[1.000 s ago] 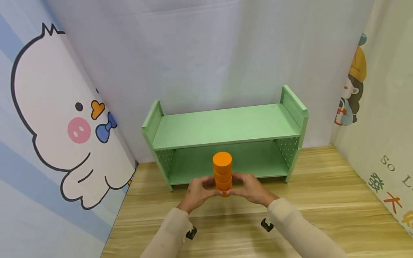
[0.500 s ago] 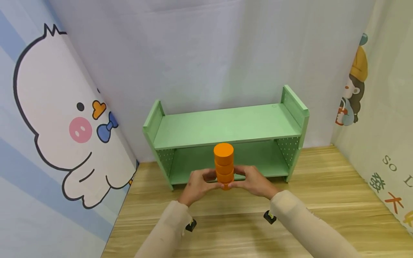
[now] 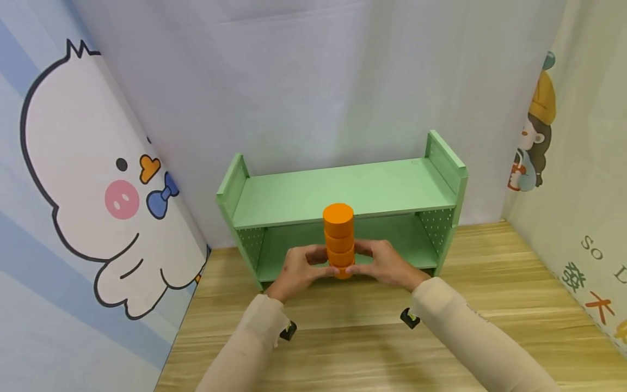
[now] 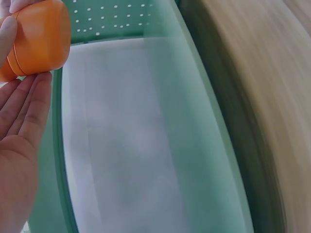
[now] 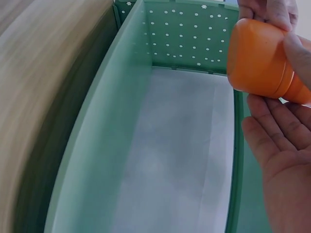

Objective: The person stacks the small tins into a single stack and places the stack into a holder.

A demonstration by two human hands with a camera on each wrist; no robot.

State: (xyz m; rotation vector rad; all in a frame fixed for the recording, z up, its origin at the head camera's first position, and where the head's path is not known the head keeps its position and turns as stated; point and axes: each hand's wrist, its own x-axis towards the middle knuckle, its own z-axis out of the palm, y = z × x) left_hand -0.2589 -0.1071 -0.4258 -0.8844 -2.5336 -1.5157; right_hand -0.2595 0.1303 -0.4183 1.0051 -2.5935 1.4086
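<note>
An orange stack of cup-like round pieces (image 3: 339, 231) stands upright between both hands, in front of the green shelf (image 3: 338, 190). The left hand (image 3: 297, 268) pinches its lower part from the left, thumb in front and fingers behind. From the right, the right hand (image 3: 387, 264) does the same, the two thumbs almost meeting. In the head view, the stack's top overlaps the front edge of the upper board. Both wrist views show only one end of the orange stack (image 4: 41, 39), with fingers against its side; its other end is cut off there.
The two-level green shelf stands on a wood-grain table (image 3: 490, 305) against a pale curtain (image 3: 313, 81). Its raised side panels (image 3: 448, 158) rise above the upper board. Printed cloths hang at left and right. A small black device (image 3: 410, 318) shows near each sleeve.
Both hands have moved up and forward with the orange stack. Its top has gone from in front of the lower board to the upper board's front edge in the head view.
</note>
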